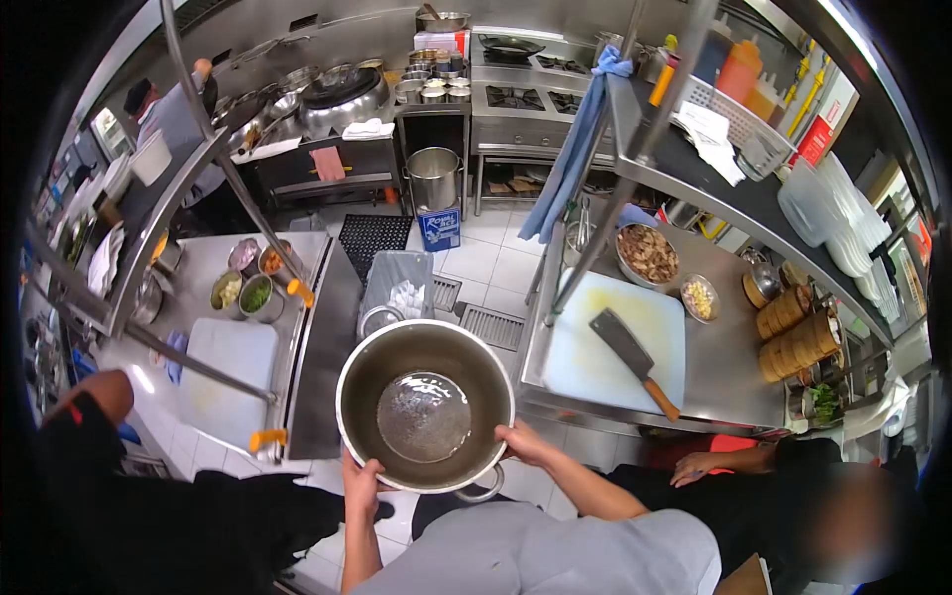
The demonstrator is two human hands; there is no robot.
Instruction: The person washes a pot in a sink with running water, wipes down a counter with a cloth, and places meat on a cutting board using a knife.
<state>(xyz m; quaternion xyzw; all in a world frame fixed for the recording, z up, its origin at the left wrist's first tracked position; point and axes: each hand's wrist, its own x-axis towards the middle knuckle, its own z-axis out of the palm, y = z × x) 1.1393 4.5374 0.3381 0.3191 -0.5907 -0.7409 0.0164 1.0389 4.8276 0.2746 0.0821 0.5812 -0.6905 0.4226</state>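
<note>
A large metal stockpot (359, 421) is held up in front of my body, its mouth tipped toward me so the inside shows. The bottom looks wet and shiny, with a little clear liquid or droplets. My left hand (363, 480) grips the near left part of the rim, thumb over the edge. On the right side of the rim, my right hand (524, 442) is closed in the same way, its fingers mostly hidden behind the wall. A loop handle (483, 486) sticks out from the pot's near side.
On the right counter, a cleaver (625, 347) lies on a white cutting board (585, 362), near a bowl of sliced brown food (648, 254). Another board (230, 372) lies left. A grey bin (397, 273) stands beyond the pot. Co-workers flank me, one hand (699, 466) showing at right.
</note>
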